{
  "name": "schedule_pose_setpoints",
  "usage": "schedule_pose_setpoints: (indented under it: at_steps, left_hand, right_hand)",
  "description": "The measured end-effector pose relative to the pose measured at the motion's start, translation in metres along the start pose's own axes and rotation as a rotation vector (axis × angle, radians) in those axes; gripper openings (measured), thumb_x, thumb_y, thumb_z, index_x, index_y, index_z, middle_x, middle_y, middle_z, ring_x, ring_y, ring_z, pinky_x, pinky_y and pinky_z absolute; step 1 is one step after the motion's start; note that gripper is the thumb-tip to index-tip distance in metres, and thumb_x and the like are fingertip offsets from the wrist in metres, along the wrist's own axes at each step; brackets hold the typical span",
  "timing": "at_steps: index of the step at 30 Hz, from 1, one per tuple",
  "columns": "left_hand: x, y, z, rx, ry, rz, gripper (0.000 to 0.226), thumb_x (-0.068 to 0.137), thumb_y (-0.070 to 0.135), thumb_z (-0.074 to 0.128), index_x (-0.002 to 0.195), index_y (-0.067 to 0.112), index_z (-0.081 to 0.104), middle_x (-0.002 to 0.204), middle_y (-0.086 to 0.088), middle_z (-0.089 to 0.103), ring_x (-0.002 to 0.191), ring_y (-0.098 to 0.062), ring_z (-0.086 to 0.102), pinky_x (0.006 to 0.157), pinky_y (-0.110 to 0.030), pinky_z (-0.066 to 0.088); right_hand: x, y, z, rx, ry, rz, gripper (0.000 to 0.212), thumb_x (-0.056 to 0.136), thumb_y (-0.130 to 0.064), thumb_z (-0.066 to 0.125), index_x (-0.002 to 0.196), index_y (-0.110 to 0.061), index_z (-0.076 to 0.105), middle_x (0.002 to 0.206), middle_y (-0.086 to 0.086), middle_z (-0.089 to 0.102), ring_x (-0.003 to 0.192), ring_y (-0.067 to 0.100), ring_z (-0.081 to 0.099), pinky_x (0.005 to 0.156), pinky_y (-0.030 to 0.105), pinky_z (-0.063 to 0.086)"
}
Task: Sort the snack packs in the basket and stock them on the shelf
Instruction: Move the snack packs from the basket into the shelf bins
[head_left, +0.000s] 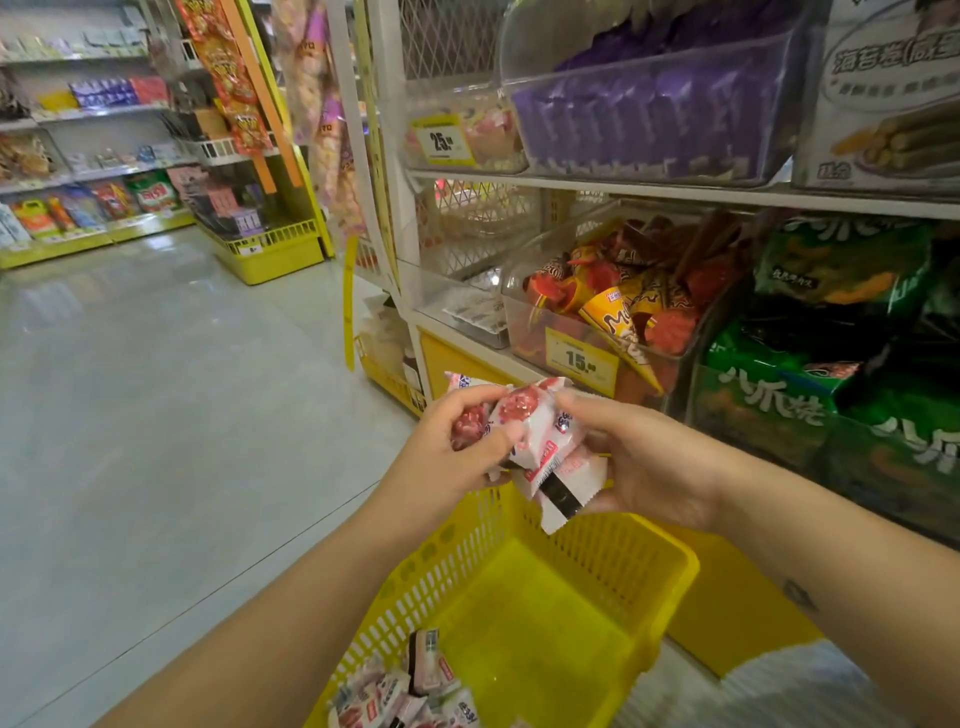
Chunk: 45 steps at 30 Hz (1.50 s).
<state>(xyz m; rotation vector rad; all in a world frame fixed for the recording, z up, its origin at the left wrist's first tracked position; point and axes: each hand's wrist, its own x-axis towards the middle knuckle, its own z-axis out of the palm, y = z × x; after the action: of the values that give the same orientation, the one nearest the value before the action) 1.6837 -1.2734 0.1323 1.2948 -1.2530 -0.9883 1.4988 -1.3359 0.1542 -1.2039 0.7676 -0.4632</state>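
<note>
Both hands hold a bunch of white-and-red snack packs (540, 441) above the yellow basket (670, 571). My left hand (452, 441) grips the packs from the left, and my right hand (639, 457) pinches them from the right. More of the same packs (410, 691) lie in the basket's near corner. The shelf (675, 195) stands to the right, with clear bins on it.
A clear bin of cone snacks (618, 306) with a yellow 15 price tag sits just beyond my hands. Green bags (841, 322) fill the bin to its right; purple packs (649, 119) fill one above. Open aisle floor (156, 415) lies left, with stocked shelves beyond.
</note>
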Motion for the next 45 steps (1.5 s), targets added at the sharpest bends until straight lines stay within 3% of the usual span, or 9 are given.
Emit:
schedule_pose_setpoints:
  at_steps: [4,7,16,20,24,28,32,39,45]
  left_hand:
    - [0.005,-0.003,0.006,-0.021,0.005,0.008,0.061,0.065,0.043,0.078,0.122,0.036,0.056,0.129,-0.006,0.055,0.104,-0.017,0.067,0.075,-0.033,0.058]
    - [0.004,-0.005,0.012,-0.049,0.033,-0.074,0.062,0.062,0.048,0.081,0.117,0.035,0.055,0.109,0.004,0.069,0.095,-0.012,0.07,0.071,-0.029,0.058]
    - [0.006,0.005,0.002,-0.146,0.14,-0.103,0.044,0.061,0.051,0.075,0.096,0.024,0.07,0.095,0.002,0.075,0.088,-0.013,0.072,0.072,-0.028,0.058]
    - [0.008,0.018,-0.039,0.337,0.155,-0.018,0.02,0.077,0.043,0.074,0.076,0.023,0.07,0.067,0.007,0.07,0.058,-0.001,0.062,0.054,-0.017,0.051]
    - [0.004,0.014,-0.048,0.714,-0.137,-0.155,0.031,0.073,0.048,0.077,0.076,0.018,0.069,0.07,-0.001,0.069,0.058,-0.008,0.062,0.057,-0.028,0.05]
    - [0.002,0.013,-0.037,0.56,-0.3,-0.233,0.023,0.073,0.035,0.081,0.083,0.018,0.067,0.077,0.003,0.072,0.068,-0.011,0.068,0.061,-0.024,0.056]
    - [-0.002,0.015,-0.047,0.301,-0.323,-0.341,0.044,0.065,0.036,0.086,0.1,0.016,0.069,0.095,-0.006,0.075,0.086,-0.022,0.072,0.079,-0.036,0.059]
    - [0.004,0.009,-0.032,-0.156,0.08,-0.301,0.023,0.087,0.028,0.067,0.104,0.013,0.069,0.096,-0.007,0.075,0.084,-0.014,0.073,0.068,-0.029,0.059]
    - [0.001,0.007,-0.003,-0.46,0.065,-0.214,0.044,0.082,0.034,0.063,0.118,0.009,0.063,0.108,-0.011,0.072,0.1,-0.022,0.07,0.072,-0.034,0.058]
  right_hand:
    - [0.003,0.002,0.002,-0.067,-0.014,-0.085,0.035,0.091,-0.033,0.057,0.122,-0.018,0.061,0.113,0.011,0.07,0.104,0.03,0.067,0.089,0.046,0.054]
    - [0.003,0.001,0.002,-0.116,0.026,-0.157,0.04,0.088,-0.034,0.059,0.124,-0.017,0.058,0.112,0.011,0.07,0.105,0.034,0.066,0.093,0.048,0.052]
    - [0.01,0.005,0.011,0.109,0.209,-0.184,0.034,0.091,-0.019,0.061,0.124,-0.013,0.056,0.109,0.015,0.071,0.088,0.027,0.068,0.066,0.035,0.054]
    - [0.004,-0.013,-0.008,-0.105,0.295,-0.317,0.034,0.088,-0.015,0.065,0.121,-0.013,0.059,0.108,0.01,0.072,0.091,0.023,0.071,0.076,0.034,0.058]
    - [-0.005,-0.017,-0.013,-0.225,-0.01,-0.311,0.032,0.085,-0.014,0.064,0.117,-0.012,0.063,0.107,0.006,0.073,0.097,0.021,0.071,0.077,0.023,0.056]
    - [-0.002,-0.009,-0.004,-0.242,-0.13,-0.227,0.039,0.078,-0.019,0.067,0.116,-0.01,0.063,0.107,0.009,0.072,0.097,0.024,0.07,0.078,0.027,0.056]
    - [-0.001,-0.005,0.001,-0.105,-0.157,-0.155,0.039,0.079,-0.013,0.064,0.117,-0.005,0.061,0.106,0.013,0.072,0.088,0.022,0.072,0.073,0.027,0.058]
    - [0.002,0.005,0.013,-0.174,-0.078,-0.13,0.029,0.088,-0.004,0.06,0.116,-0.008,0.06,0.106,0.01,0.073,0.087,0.021,0.071,0.078,0.028,0.057]
    - [0.004,0.007,0.016,-0.003,-0.121,-0.138,0.044,0.08,-0.013,0.063,0.123,-0.005,0.058,0.112,0.015,0.07,0.096,0.024,0.069,0.081,0.028,0.057]
